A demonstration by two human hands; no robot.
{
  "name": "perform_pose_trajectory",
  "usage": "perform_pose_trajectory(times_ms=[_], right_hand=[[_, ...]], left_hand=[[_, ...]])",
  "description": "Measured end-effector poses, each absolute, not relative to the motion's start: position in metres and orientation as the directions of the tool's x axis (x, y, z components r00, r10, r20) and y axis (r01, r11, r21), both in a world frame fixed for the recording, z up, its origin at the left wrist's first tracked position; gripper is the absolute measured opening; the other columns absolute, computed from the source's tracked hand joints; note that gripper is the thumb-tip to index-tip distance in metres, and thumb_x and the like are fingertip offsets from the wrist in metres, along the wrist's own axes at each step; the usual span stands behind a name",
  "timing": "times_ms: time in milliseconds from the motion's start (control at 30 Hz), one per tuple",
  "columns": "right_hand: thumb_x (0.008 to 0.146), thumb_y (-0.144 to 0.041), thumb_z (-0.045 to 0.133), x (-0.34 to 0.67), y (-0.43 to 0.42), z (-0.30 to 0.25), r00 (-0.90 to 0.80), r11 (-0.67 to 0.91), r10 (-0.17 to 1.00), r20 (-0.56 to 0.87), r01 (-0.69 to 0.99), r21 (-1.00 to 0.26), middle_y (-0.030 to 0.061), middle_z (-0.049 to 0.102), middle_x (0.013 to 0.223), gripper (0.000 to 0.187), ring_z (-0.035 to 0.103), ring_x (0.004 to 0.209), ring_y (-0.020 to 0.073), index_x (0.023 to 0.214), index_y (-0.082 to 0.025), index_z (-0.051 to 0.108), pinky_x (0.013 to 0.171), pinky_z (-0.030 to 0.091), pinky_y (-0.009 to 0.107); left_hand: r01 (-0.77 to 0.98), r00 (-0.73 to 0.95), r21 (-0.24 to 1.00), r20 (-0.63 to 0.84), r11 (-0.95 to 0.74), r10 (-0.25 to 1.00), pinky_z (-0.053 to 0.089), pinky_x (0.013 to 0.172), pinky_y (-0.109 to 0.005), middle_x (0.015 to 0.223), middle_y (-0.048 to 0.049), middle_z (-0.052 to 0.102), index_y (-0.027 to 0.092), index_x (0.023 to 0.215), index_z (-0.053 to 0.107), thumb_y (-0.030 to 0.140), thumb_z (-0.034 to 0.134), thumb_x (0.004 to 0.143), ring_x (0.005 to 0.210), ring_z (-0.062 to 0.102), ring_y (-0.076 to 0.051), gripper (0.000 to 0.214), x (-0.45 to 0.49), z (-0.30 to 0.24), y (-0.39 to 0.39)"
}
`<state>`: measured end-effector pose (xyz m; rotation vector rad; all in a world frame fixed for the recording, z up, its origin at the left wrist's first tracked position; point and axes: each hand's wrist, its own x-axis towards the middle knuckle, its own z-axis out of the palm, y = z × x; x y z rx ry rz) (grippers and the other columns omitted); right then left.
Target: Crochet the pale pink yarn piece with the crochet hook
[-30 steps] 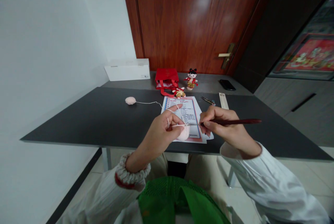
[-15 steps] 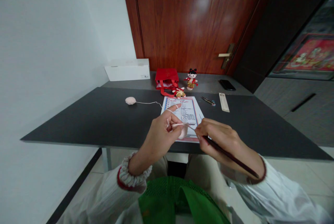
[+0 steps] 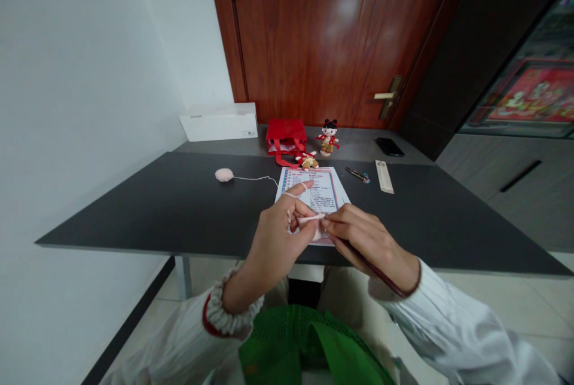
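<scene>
Above the table's front edge, my left hand (image 3: 280, 229) pinches a small pale pink crochet piece (image 3: 318, 229), its index finger stretched out with yarn looped round it. My right hand (image 3: 368, 238) is closed on a dark-handled crochet hook (image 3: 374, 269), fingertips against the right side of the piece. The hook's tip is hidden by the fingers and the work. From a pale pink ball of yarn (image 3: 224, 175) at left, a strand runs across the table towards my left hand. A printed sheet (image 3: 320, 188) with text lies beneath both hands.
Behind the sheet are a red bag (image 3: 286, 134), a standing crocheted doll (image 3: 329, 137) and a small doll body (image 3: 307, 161). To the right lie small scissors (image 3: 357, 174), a narrow white packet (image 3: 384, 176) and a black phone (image 3: 390, 146). A white box (image 3: 219, 122) stands at the back left.
My right hand has moved left with the crochet hook, up to the crochet piece. The metal shaft that showed between the hands is now covered. My left hand stays nearly in place.
</scene>
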<state>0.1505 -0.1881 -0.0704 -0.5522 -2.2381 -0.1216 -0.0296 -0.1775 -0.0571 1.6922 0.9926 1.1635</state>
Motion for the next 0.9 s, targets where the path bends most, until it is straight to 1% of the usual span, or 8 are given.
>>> perform_pose_trajectory(times_ms=[100,200,367,467,567,667,767,900], right_hand=[[0.088,-0.006,0.051,0.154,-0.184,-0.078,-0.609,0.887,0.232,0.759,0.453,0.093,0.0104,0.065,0.081,0.021,0.057,0.073,0.019,0.107,-0.014,0.055,0.059,0.047,0.031],[0.086,-0.005,0.052,0.153,-0.182,-0.076,-0.633,0.846,0.163,0.756,0.484,0.223,0.0075,0.066,0.078,0.019,0.055,0.069,0.0176,0.1,-0.018,0.056,0.056,0.046,0.03],[0.085,-0.005,0.054,0.14,-0.185,-0.069,-0.604,0.75,0.135,0.786,0.581,0.317,0.0113,0.068,0.083,0.019,0.058,0.071,0.0199,0.099,-0.017,0.057,0.058,0.047,0.034],[0.085,-0.003,0.053,0.129,-0.189,-0.068,-0.481,0.776,0.226,0.847,0.614,0.141,0.0124,0.067,0.085,0.025,0.058,0.074,0.0206,0.107,-0.015,0.055,0.06,0.049,0.034],[0.086,-0.004,0.052,0.122,-0.193,-0.072,-0.263,0.841,0.407,0.875,0.482,-0.246,0.0076,0.065,0.082,0.025,0.06,0.075,0.0182,0.105,-0.019,0.055,0.064,0.05,0.033],[0.087,-0.01,0.056,0.123,-0.197,-0.081,-0.071,0.775,0.602,0.795,0.289,-0.562,0.0043,0.064,0.082,0.015,0.062,0.077,0.0165,0.096,-0.021,0.058,0.067,0.051,0.031],[0.086,-0.013,0.058,0.132,-0.201,-0.088,-0.04,0.734,0.668,0.743,0.204,-0.648,0.003,0.064,0.078,0.009,0.062,0.073,0.0159,0.091,-0.02,0.06,0.065,0.051,0.03],[0.085,-0.009,0.058,0.146,-0.204,-0.084,-0.196,0.787,0.61,0.768,0.256,-0.561,0.0044,0.065,0.08,0.015,0.063,0.075,0.0168,0.093,-0.021,0.061,0.066,0.051,0.03]], left_hand=[[-0.146,0.356,0.987,0.119,-0.07,0.927,0.043,0.06,-0.021,0.066,0.005,0.057,0.013,0.131,0.045,0.016,0.065,0.073,0.061,0.053,-0.009,0.061,-0.029,-0.053,-0.178],[-0.27,0.412,0.959,0.039,0.081,0.91,0.042,0.059,-0.02,0.065,0.0055,0.057,0.01,0.133,0.043,0.018,0.069,0.071,0.06,0.052,-0.008,0.067,-0.031,-0.048,-0.179],[-0.267,0.287,0.963,0.117,-0.038,0.951,0.044,0.068,-0.022,0.065,0.0054,0.056,0.009,0.132,0.045,0.015,0.068,0.072,0.064,0.052,-0.009,0.065,-0.029,-0.038,-0.18],[-0.17,0.216,0.975,0.181,-0.145,0.96,0.044,0.067,-0.023,0.069,0.0042,0.058,0.013,0.132,0.047,0.015,0.067,0.074,0.064,0.053,-0.01,0.062,-0.027,-0.032,-0.18],[-0.13,0.193,0.973,0.214,-0.191,0.958,0.044,0.066,-0.024,0.069,0.0038,0.058,0.015,0.133,0.047,0.017,0.066,0.075,0.064,0.053,-0.011,0.061,-0.029,-0.034,-0.178],[-0.084,0.193,0.969,0.243,-0.23,0.951,0.045,0.068,-0.026,0.068,0.0025,0.058,0.017,0.125,0.054,0.017,0.067,0.075,0.066,0.055,-0.013,0.052,-0.032,-0.045,-0.175],[-0.016,0.181,0.96,0.277,-0.278,0.944,0.044,0.067,-0.026,0.069,0.0011,0.06,0.018,0.118,0.058,0.017,0.067,0.074,0.065,0.055,-0.013,0.045,-0.035,-0.056,-0.172],[0.027,0.221,0.953,0.289,-0.302,0.931,0.043,0.064,-0.025,0.069,0.0018,0.06,0.019,0.125,0.054,0.017,0.066,0.075,0.064,0.054,-0.013,0.052,-0.036,-0.063,-0.17]])
